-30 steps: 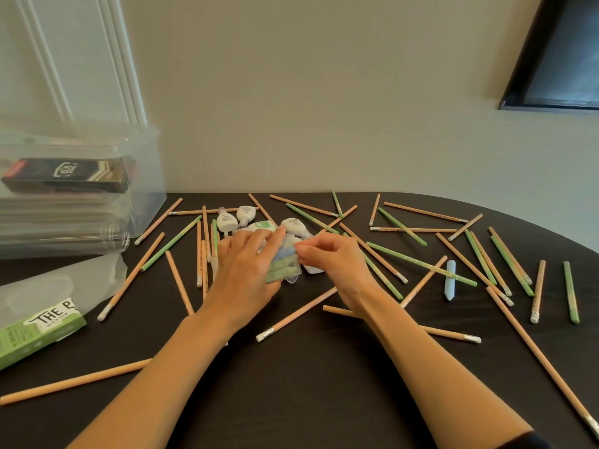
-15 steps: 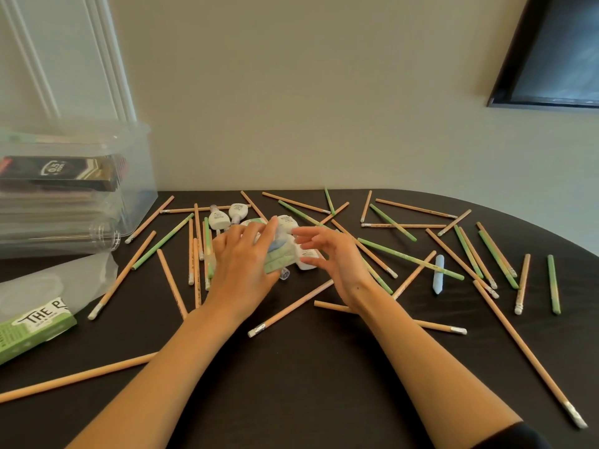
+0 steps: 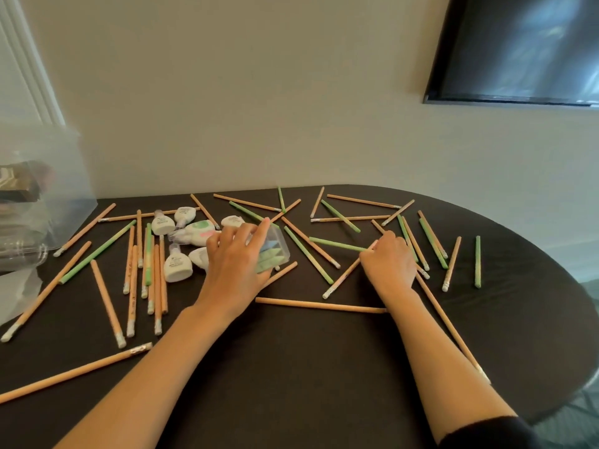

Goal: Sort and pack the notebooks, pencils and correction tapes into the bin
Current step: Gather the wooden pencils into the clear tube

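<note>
Right hand (image 3: 389, 264) rightward (pencil (image 3: 344, 276) diagonal)

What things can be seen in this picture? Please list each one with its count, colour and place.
pencils: many, too crossed to count exactly; tan wood and green; scattered over the table
correction tapes: about six; mostly white; clustered left of the left hand
clear case: one; transparent, with blue and green pieces inside; under the left hand's fingers
bin: one; clear plastic, with blurred dark things inside; left edge of the table
plastic bag: one; whitish; left edge, in front of the bin
table: one; black
framed panel: one; dark; wall, upper right
left hand: holds the clear case
right hand: curled over pencils to the right; what it grips is hidden
</note>
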Demonstrator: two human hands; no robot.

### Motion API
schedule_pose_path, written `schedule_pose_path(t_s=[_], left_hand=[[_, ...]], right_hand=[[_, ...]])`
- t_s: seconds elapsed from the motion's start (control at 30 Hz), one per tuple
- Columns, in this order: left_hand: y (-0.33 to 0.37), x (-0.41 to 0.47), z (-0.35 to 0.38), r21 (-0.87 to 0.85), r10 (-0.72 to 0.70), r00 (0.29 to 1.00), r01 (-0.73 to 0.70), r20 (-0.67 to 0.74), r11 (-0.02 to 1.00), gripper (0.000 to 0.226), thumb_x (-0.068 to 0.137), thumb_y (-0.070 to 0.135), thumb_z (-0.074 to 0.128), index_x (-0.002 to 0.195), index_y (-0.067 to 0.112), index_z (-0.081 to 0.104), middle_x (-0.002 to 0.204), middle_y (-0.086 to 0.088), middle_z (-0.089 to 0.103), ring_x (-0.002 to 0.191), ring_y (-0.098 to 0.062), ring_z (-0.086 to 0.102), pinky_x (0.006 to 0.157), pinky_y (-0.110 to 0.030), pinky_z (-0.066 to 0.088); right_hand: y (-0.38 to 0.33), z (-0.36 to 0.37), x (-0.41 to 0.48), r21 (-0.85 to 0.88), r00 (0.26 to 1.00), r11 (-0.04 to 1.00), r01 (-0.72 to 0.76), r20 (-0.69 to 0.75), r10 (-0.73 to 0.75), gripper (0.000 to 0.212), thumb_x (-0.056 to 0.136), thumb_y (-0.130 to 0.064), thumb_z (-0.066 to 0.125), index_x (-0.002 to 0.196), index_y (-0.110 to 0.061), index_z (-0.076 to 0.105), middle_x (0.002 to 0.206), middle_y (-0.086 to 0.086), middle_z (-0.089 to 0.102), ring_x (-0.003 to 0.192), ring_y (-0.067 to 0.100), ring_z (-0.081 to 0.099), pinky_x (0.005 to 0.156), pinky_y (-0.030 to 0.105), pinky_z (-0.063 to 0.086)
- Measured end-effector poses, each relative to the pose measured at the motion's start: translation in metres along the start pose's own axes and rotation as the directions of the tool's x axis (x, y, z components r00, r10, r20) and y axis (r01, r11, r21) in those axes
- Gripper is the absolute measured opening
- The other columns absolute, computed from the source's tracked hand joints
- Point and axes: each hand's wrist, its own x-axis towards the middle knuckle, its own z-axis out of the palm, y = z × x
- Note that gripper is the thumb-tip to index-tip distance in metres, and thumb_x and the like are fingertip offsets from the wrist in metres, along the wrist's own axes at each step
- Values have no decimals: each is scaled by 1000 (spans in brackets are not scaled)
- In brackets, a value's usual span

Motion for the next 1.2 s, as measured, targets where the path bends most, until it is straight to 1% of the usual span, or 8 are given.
schedule_pose_path(t_s=[0.1,0.2,0.47,0.73,0.9,0.97,1.1,1.2], left_hand=[[3,0,1,22,0,1000,0,6,1000,74,83,34,65,145,22,26,132,1,42,120,-18,32,88,-28,15],[4,0,3,15,-5,1000,5,8,1000,74,83,33,65,145,22,26,133,1,41,121,-18,31,89,-28,15],[7,1,4,0,-5,1000,5,15,1000,76,83,34,64,146,25,22,136,2,38,124,-17,28,91,-27,13],[4,1,3,-1,-8,1000,8,7,1000,75,84,37,63,145,25,22,136,3,38,124,-17,29,90,-26,13],[1,1,4,7,-28,1000,28,-3,1000,74,84,35,63,145,24,23,134,2,39,122,-17,30,90,-27,14],[-1,1,4,7,-49,999,49,4,999,75,84,35,63,145,24,22,134,2,39,122,-18,30,91,-27,14],[-4,1,5,6,-89,996,89,19,996,74,84,39,60,145,23,22,132,2,39,120,-18,30,92,-28,16],[-4,1,5,-1,-87,996,87,27,996,73,84,39,60,145,23,22,131,3,39,119,-17,31,92,-28,17]], right_hand=[[0,-1,0,-97,999,994,44,25,-42,47,87,-20,60,129,-6,44,124,13,52,112,26,52,90,35,45],[1,-4,-1,-153,999,987,42,33,-37,41,89,-19,58,126,-9,47,129,14,45,120,29,43,94,36,42],[1,-7,-2,-5,999,1000,-18,31,18,41,90,-8,55,130,-7,42,128,16,44,115,29,48,89,35,45],[1,-1,-1,344,996,939,-8,-79,37,25,87,-3,56,110,-11,61,108,8,63,80,10,51,59,16,34],[-8,-2,-5,651,978,756,64,-192,82,19,86,-4,59,103,-11,60,94,-3,53,97,13,53,62,11,39],[-14,-5,-8,766,976,640,65,-183,120,25,85,-7,63,106,-16,53,91,-8,49,81,3,58,54,4,42],[-26,-8,-14,953,987,258,-157,141,79,32,87,-9,61,110,-19,41,93,0,54,55,2,66,51,10,50],[-37,-5,-21,937,964,245,-248,264,-33,26,92,-12,54,114,-15,41,84,7,60,52,5,64,52,14,51]])
